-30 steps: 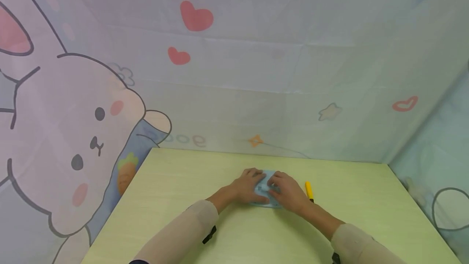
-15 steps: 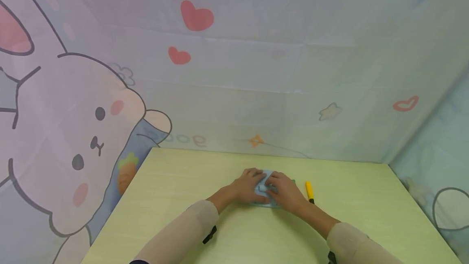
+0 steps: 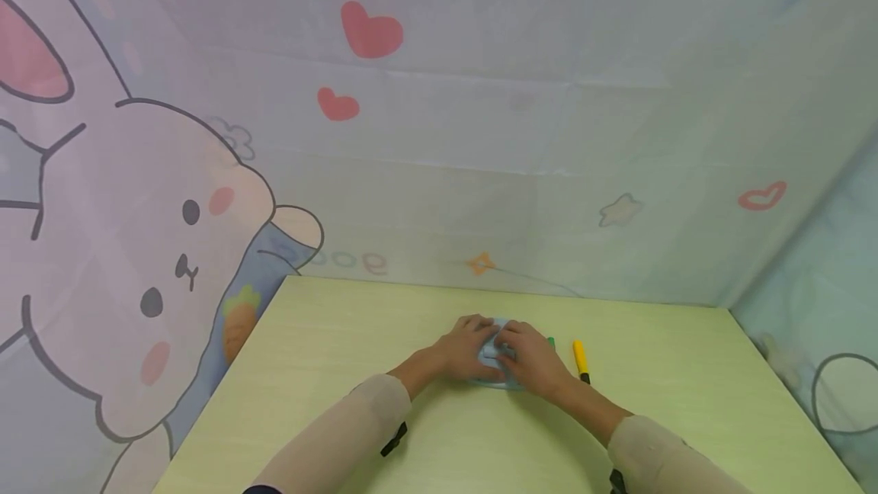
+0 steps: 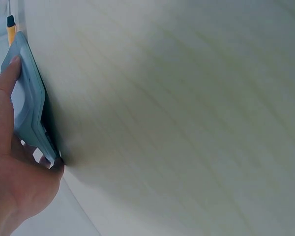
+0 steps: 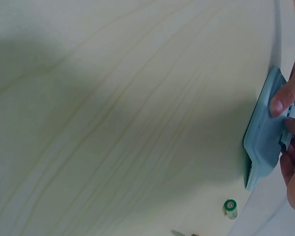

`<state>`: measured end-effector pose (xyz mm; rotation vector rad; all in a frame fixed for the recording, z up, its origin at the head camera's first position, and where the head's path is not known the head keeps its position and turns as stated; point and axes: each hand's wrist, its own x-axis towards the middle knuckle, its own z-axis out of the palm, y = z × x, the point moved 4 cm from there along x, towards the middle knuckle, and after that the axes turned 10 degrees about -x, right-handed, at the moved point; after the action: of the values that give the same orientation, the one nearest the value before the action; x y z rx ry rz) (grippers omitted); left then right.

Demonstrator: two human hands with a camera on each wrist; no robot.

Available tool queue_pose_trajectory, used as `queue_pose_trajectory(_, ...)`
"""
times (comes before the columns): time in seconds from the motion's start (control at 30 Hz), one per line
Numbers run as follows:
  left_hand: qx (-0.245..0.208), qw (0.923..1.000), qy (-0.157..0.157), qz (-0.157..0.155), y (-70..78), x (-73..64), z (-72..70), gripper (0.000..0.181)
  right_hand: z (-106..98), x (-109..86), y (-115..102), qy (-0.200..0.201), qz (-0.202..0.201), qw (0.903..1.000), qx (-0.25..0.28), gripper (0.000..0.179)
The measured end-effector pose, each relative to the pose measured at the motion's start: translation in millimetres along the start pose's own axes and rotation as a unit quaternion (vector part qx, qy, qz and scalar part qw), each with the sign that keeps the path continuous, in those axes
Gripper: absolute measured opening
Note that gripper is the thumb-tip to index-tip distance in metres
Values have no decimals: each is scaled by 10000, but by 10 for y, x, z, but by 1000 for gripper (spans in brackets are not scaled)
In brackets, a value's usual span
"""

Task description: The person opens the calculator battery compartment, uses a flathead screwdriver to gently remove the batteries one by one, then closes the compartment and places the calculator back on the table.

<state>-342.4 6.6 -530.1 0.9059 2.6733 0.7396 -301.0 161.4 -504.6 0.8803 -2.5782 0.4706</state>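
Note:
In the head view a light blue flat device (image 3: 492, 357) with angled edges lies on the table under both hands. My left hand (image 3: 465, 351) grips its left side, thumb on the near part and fingers on the far part. My right hand (image 3: 538, 357) is over its right side. In the right wrist view, the fingertips pinch a small light blue cover piece (image 5: 287, 135) at the device's upper face; the fingers partly hide it. A green battery (image 5: 230, 208) lies close to the device. What is under the cover piece cannot be seen.
Right of the right hand lies a yellow-handled tool (image 3: 580, 357) with a black end, perhaps a screwdriver. The pale wood-grain table (image 3: 384, 319) meets a printed cloth backdrop (image 3: 439, 197) at the back.
My right hand has shifted slightly left over the device, and the green battery beside it has come into sight. The left hand keeps its hold. The head view has shifted slightly.

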Motion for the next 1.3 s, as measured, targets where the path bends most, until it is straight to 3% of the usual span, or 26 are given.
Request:
queue_pose_trajectory(0.73, 154, 9999, 2, 16, 25, -20, -23, 92, 46, 25, 25, -124, 117, 9998, -103, 11)
queue_pose_trajectory(0.97, 10, 10000, -9, 30, 13, -19, -15, 85, 58, 47, 9, -267, 142, 9995, -111, 12)
queue_pose_trajectory(1.3, -60, 10000, 15, 11, 9, -11, -6, 84, 16, 87, 38, -350, -124, 9993, 49, 16)
